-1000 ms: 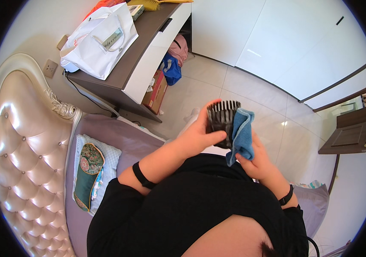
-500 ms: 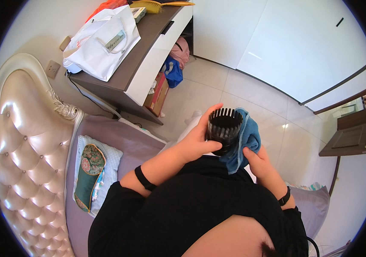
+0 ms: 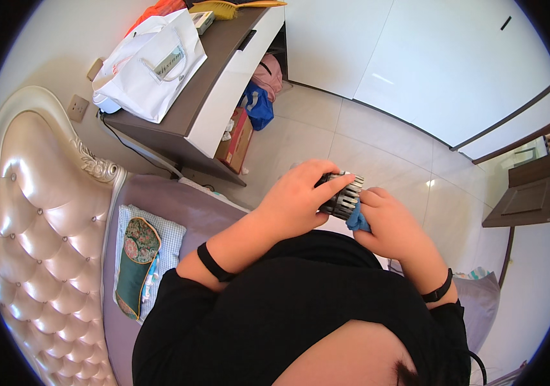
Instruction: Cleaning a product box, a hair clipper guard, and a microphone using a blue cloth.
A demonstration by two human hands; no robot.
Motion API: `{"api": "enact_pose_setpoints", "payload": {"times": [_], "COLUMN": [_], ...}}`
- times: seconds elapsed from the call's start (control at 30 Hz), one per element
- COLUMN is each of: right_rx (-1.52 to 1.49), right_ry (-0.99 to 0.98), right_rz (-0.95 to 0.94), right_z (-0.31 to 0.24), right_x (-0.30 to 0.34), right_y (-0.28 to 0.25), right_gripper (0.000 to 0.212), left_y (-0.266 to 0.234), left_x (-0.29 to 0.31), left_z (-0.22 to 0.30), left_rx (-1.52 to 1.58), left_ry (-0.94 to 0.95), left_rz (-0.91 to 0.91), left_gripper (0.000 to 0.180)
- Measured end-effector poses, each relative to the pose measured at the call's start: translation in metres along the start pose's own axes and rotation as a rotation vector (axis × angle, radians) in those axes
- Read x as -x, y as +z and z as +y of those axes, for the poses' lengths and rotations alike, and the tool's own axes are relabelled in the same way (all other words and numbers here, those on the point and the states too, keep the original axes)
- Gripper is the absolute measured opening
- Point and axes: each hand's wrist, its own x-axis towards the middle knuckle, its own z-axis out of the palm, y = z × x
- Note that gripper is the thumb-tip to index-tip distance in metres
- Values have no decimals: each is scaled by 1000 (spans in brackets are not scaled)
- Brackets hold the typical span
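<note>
My left hand [image 3: 293, 198] is wrapped round a black, cup-shaped part with a ring of comb-like teeth [image 3: 339, 204]. The part lies tilted on its side, its teeth toward my right hand, and the fingers cover much of it. Bunched in my right hand [image 3: 392, 224] is a blue cloth [image 3: 357, 219], pressed against the toothed end. Only a small piece of the cloth shows; the rest is hidden by the fingers. Both hands are in front of my body, above the floor.
To the left is a bed with a tufted headboard [image 3: 46, 238] and a green eye-mask-shaped cushion [image 3: 135, 273]. A dark desk [image 3: 220, 58] bears a white paper bag [image 3: 153, 67] and a yellow brush [image 3: 217, 9]. White wardrobe doors [image 3: 410, 58] stand ahead; a brown door [image 3: 532, 202] is at right.
The toothed part has tipped from upright onto its side, teeth now toward the right. The cloth has gone from hanging spread beside it to bunched in my right hand at the teeth.
</note>
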Motion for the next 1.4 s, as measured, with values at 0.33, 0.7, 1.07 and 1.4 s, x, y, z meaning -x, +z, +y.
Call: {"api": "enact_pose_setpoints", "payload": {"times": [0.33,0.7,1.07,1.4], "right_rx": [-903,-1419,-356,25], "right_ry": [120,288,-25,105], "right_rz": [-215,389,514,157], "right_z": [27,32,16,5], "right_x": [12,39,20,-3], "right_y": [11,36,37,31], "right_gripper": [20,37,39,26], "left_y": [11,19,29,47], "left_x": [4,15,5,9], "left_z": [-11,-14,-16,-8], "left_rx": [-47,570,1695,1246], "left_ry": [108,-392,-727,-623], "left_rz": [-28,38,101,271], "left_gripper": [63,68,52,63]}}
